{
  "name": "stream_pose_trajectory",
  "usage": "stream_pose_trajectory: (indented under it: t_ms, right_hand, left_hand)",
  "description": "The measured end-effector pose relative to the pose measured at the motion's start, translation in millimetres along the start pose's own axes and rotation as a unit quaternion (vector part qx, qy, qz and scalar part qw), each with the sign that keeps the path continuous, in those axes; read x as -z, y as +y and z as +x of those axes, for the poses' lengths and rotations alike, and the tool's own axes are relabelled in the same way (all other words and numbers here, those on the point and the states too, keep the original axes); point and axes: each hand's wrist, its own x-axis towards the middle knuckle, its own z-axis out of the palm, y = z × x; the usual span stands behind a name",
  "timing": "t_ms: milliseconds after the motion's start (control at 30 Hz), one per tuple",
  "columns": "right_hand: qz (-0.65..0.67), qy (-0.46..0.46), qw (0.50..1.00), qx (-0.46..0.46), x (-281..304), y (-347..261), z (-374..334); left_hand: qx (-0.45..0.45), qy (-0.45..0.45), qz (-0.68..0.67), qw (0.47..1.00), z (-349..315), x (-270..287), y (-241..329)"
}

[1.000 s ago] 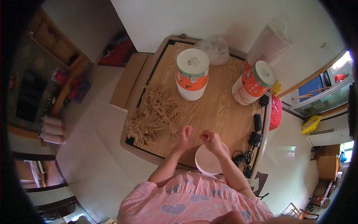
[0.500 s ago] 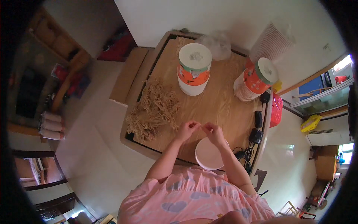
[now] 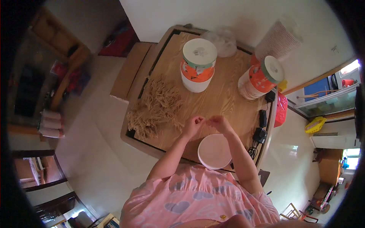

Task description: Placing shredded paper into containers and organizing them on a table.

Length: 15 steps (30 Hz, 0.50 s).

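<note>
My left hand (image 3: 194, 125) is above the wooden table with its fingers pinched together. Close to its right, my right hand (image 3: 220, 124) is also closed in a pinch, fingertips almost meeting the left ones. Whatever lies between the fingertips is too small to make out. Below my right hand, near the table's front edge, rests a round white tub (image 3: 214, 152), partly covered by my right forearm. A tangled heap of tan, string-like strands (image 3: 156, 108) covers the table's left side, just beyond my left hand.
Stacked white and orange tubs (image 3: 198, 68) stand at the back middle, others (image 3: 259, 81) at the back right. A tall stack of pale cups or bowls (image 3: 279, 40) rises behind. Black adapters (image 3: 260, 135) with cables line the right edge. A clear plastic bag (image 3: 222, 41) lies by the wall.
Both hands have moved slightly away from my body, still close together, and more of the round tub shows. The view has shifted a little. The strand heap and stacked tubs stay in place.
</note>
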Motion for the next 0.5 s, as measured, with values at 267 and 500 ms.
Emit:
stream_pose_trajectory:
  t_ms: [267, 500]
  right_hand:
    - [0.028, -0.046, 0.998, -0.026, 3.7, -7.1, 8.8]
    - [0.044, -0.056, 0.997, -0.012, 4.8, -13.5, 6.7]
  left_hand:
    - [-0.002, 0.010, -0.034, 0.999, 7.7, -1.9, -8.9]
    - [0.084, -0.125, -0.114, 0.982, 6.4, 1.5, -12.9]
